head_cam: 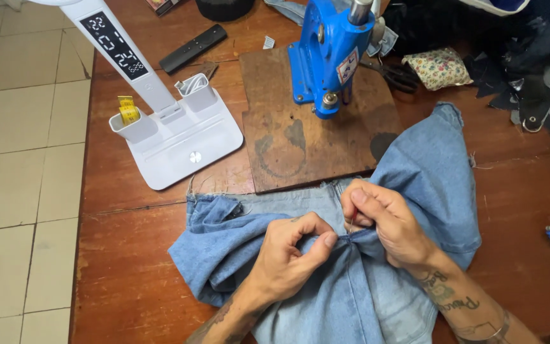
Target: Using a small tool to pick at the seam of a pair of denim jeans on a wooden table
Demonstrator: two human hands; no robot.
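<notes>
Low in the middle of the frame, the left hand [288, 255] and right hand [383, 223] were both closed tight on one bunched fold of the light blue denim garment [415, 172], seemingly to keep it taut. Above it stood the blue hand press [329, 51] on its wooden board [288, 140], with the white desk lamp [179, 134] at upper left.

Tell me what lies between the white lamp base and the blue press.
In the head view, between the white lamp base and the blue press lies bare wooden table, then the edge of the press's worn wooden board.
</notes>
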